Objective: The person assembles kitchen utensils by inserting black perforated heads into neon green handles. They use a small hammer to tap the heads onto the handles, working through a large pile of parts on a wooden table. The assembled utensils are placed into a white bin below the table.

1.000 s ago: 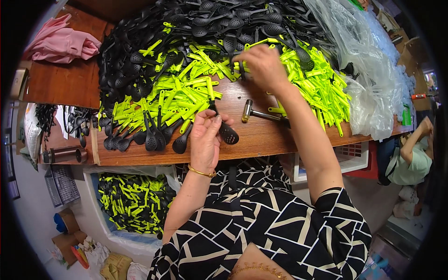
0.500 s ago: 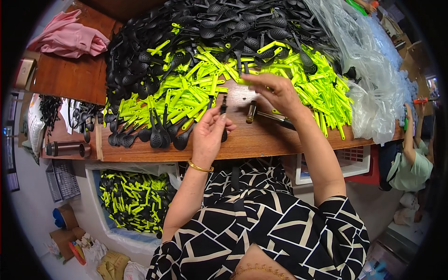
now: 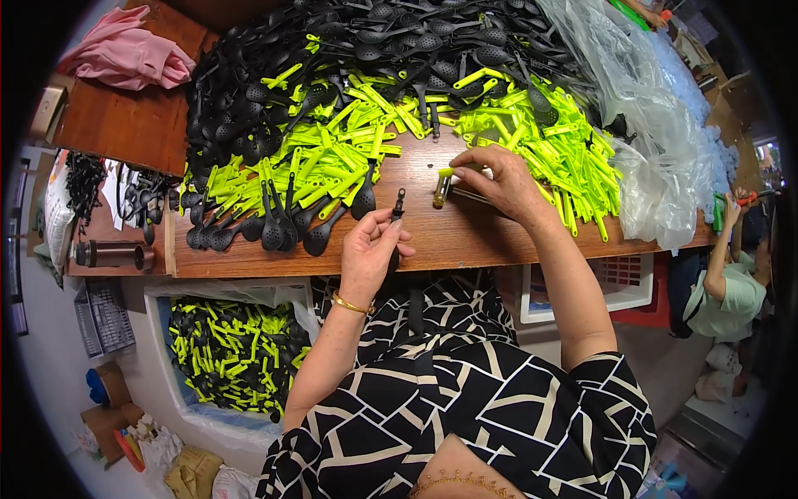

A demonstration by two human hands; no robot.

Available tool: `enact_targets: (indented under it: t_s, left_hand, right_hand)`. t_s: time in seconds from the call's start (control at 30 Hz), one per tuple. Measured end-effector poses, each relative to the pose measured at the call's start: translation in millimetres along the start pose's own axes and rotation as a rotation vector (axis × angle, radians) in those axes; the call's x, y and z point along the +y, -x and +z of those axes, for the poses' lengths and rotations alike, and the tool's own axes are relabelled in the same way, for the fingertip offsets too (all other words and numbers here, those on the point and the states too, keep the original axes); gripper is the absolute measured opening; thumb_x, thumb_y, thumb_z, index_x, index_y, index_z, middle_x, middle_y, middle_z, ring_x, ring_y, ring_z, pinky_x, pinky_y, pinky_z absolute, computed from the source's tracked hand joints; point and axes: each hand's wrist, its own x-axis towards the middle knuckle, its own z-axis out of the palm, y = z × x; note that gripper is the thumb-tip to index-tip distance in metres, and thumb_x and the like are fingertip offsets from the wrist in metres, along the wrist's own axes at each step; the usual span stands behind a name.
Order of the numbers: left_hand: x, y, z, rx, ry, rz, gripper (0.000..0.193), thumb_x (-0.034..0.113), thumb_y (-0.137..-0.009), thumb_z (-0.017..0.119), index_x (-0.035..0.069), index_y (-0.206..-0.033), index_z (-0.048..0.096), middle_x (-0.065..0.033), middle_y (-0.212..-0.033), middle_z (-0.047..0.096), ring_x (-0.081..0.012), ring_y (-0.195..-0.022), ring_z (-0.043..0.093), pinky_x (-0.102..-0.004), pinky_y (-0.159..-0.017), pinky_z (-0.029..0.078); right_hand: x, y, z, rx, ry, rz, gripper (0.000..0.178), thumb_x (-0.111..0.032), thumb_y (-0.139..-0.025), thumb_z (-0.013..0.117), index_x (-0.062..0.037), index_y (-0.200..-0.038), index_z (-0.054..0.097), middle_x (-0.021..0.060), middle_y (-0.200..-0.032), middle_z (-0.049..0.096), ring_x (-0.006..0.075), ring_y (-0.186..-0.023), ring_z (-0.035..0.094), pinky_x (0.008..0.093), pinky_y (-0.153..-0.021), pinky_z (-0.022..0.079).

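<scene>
My left hand (image 3: 372,256) is closed around a black plastic spoon (image 3: 399,202), its narrow end pointing up past the fingertips and its bowl mostly hidden under the hand. Between thumb and fingers of my right hand (image 3: 503,185) is a lime-green handle (image 3: 446,172), only its end showing. Just below that handle a small glass bottle (image 3: 439,200) with amber contents stands on the wooden table (image 3: 307,264). A slim metal tool (image 3: 470,196) lies beside the bottle, partly under my right hand. The spoon and the handle are apart.
Loose lime-green handles (image 3: 540,129) spread across the table, with a heap of black perforated spoons (image 3: 399,41) behind. Clear plastic sheeting (image 3: 648,166) covers the right side. Below the table edge, a lined bin (image 3: 154,333) holds green-handled spoons. A metal flask (image 3: 114,255) lies at left.
My right hand has come back from the pile toward the bottle, now with a lime-green handle in its fingers. My left hand, still holding the spoon, has lowered slightly.
</scene>
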Motion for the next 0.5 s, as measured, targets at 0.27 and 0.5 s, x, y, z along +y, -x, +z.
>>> enact_targets:
  t_s: [0.27,0.5]
  left_hand:
    - [-10.9,-3.5,-10.6,0.067,0.098,0.142,0.025,0.014,-0.109,0.064,0.002,-0.13,0.065,-0.0034,-0.093,0.073,-0.0063,-0.073,0.064,-0.0214,-0.072,0.052]
    - [-24.5,-11.4,-5.4,0.002,-0.009,0.161,0.023,0.014,-0.111,0.061,0.0,-0.129,0.064,0.0002,-0.085,0.067,-0.006,-0.074,0.063,-0.0218,-0.069,0.053]
  right_hand:
    - [1.0,-26.1,46.0,0.022,0.191,-0.309,0.012,-0.022,-0.092,0.079,-0.0124,-0.1,0.081,0.0066,-0.103,0.077,0.0289,-0.102,0.068,0.0431,-0.09,0.049]
    - [46.2,-86.8,30.3,0.236,0.649,-0.248,0.026,-0.014,-0.089,0.07,-0.0181,-0.113,0.08,0.0004,-0.124,0.073,0.026,-0.121,0.062,0.045,-0.097,0.047]
